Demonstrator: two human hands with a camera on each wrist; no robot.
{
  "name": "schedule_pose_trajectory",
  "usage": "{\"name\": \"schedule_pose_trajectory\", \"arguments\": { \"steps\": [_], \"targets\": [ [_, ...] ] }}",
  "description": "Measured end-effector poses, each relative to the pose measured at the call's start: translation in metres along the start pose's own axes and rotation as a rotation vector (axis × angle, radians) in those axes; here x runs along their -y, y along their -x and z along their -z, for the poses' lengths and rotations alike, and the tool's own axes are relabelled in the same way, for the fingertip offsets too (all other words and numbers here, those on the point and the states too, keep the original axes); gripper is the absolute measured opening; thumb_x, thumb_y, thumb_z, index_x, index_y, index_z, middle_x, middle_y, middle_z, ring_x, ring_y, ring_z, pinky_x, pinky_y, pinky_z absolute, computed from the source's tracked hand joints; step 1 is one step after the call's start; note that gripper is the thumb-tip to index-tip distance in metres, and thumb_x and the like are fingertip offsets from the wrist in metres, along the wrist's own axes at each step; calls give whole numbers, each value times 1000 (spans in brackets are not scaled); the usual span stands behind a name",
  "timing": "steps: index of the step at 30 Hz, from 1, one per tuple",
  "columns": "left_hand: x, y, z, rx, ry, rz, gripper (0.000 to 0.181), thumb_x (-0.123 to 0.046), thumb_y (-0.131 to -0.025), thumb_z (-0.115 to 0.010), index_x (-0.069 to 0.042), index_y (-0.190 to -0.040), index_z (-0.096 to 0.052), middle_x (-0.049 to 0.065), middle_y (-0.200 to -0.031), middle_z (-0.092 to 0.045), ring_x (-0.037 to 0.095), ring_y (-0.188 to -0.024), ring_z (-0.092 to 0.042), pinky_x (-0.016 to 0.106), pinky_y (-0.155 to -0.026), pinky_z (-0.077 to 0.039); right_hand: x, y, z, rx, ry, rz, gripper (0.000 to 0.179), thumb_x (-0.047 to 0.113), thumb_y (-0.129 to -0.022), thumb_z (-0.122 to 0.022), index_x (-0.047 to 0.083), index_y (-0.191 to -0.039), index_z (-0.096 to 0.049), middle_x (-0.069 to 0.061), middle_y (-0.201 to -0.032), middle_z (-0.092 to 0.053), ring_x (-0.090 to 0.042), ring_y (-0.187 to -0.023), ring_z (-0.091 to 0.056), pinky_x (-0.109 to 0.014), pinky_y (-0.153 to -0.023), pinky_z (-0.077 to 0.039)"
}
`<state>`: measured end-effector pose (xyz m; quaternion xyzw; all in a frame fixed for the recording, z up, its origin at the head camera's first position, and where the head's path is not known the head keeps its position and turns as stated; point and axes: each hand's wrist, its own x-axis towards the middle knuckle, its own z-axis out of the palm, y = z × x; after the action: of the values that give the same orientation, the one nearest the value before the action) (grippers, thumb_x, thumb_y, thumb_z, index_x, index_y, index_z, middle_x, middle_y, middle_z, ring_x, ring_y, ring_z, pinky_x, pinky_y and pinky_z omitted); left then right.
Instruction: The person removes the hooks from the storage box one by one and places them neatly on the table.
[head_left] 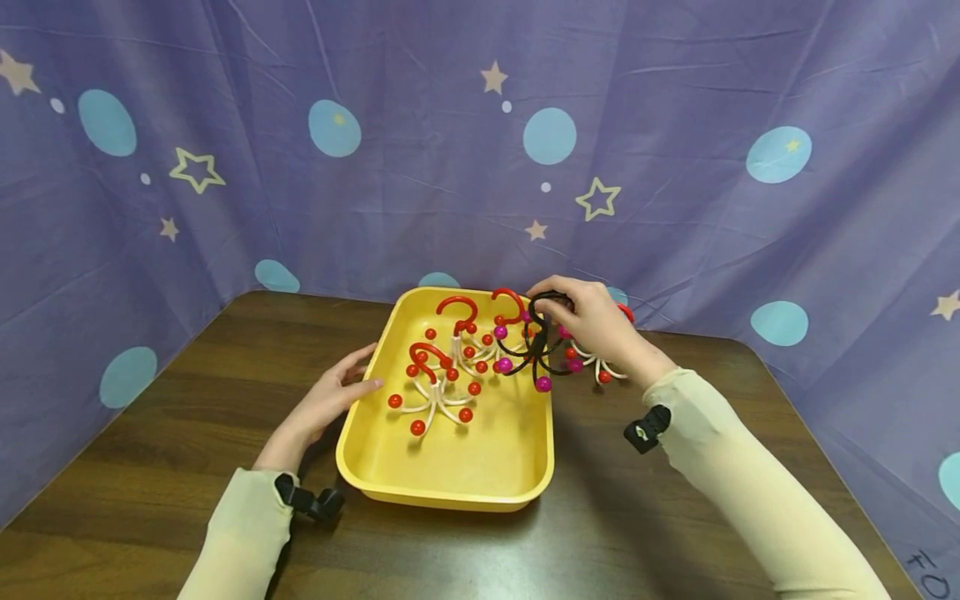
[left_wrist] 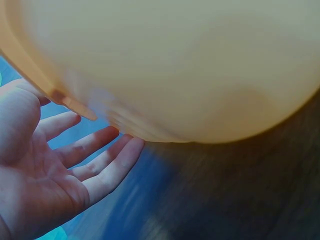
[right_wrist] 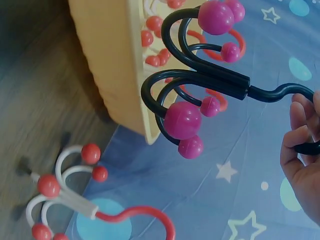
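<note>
Near end inside: bare floor in the yellow tray (head_left: 487,458) leaves my fingers room.
Middle and far end inside: three red-and-white hooks (head_left: 437,392) crowd the tray, curls jutting up in my way.
Left rim: my left hand (head_left: 330,400) occupies the tray's side.
Right rim, far half: the black hook (head_left: 538,345) in my right hand (head_left: 592,318) obstructs this edge.
Right of that: another red-and-white hook (head_left: 598,365) sits beside the tray.
Right, near half: tabletop (head_left: 622,508) offers passage alongside.
Behind: the curtain (head_left: 442,192) closes off the tray's back.

Dark lettering (head_left: 927,573) on the purple curtain (head_left: 435,100), lower right, is too unclear to read.
</note>
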<state>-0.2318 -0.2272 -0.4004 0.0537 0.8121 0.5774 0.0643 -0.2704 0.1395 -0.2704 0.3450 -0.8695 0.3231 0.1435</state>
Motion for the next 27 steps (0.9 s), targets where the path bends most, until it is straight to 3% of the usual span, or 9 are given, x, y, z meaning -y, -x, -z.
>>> {"name": "schedule_pose_trajectory", "arguments": {
  "steps": [18, 27],
  "targets": [
    [-1, 2, -1, -2, 0, 1, 67, -25, -88, -59, -18, -145, -24, 25, -134, -40, 35, -108, -52, 37, -82, -49, -22, 25, 34, -62, 145, -69, 20, 31, -90, -56, 23, -105, -65, 0, -63, -56, -10, -42, -37, -26, -48, -35],
    [0, 1, 0, 1, 0, -1, 69, -27, -88, -60, -19, -145, -23, 24, -134, -40, 34, -108, -52, 38, -83, -49, -37, 42, 50, -99, 174, -141, 17, 26, -88, -60, 21, -103, -66, 2, -71, -63, -13, -60, -56, -25, -53, -40]
  ]
}}
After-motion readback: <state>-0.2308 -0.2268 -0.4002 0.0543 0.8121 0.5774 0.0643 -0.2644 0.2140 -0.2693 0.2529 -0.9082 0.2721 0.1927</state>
